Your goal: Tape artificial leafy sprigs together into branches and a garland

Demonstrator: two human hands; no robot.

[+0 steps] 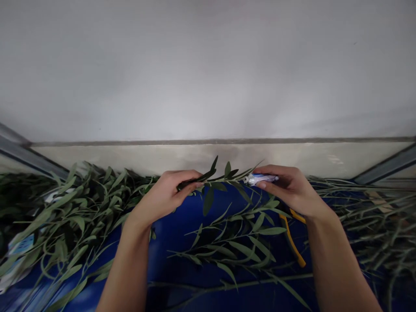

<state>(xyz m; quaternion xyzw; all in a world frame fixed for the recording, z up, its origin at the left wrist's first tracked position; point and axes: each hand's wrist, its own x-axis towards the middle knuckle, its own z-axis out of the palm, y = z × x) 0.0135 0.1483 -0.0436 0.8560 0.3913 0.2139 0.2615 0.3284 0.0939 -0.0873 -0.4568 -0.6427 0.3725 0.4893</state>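
A leafy green sprig (224, 178) stretches level between my two hands, above the blue surface. My left hand (173, 190) pinches its left end between thumb and fingers. In my right hand (287, 184) is a small, crinkled white-and-blue tube (261, 178), gripped by the thumb and fingers. The tube's left end meets the right part of the sprig; whether it is fixed to the stem I cannot tell. Below the hands lie loose leafy sprigs (240, 249). Yellow-handled pliers or cutters (294, 242) lie close to my right wrist, their head hidden.
Leafy branches (74, 212) are heaped at the left, with a white-and-blue packet (21, 245) partly under them. Many thin bare stems (383, 229) pile up at the right. A pale wall (208, 86) rises behind the blue surface (182, 225), with metal bars (386, 162) at both sides.
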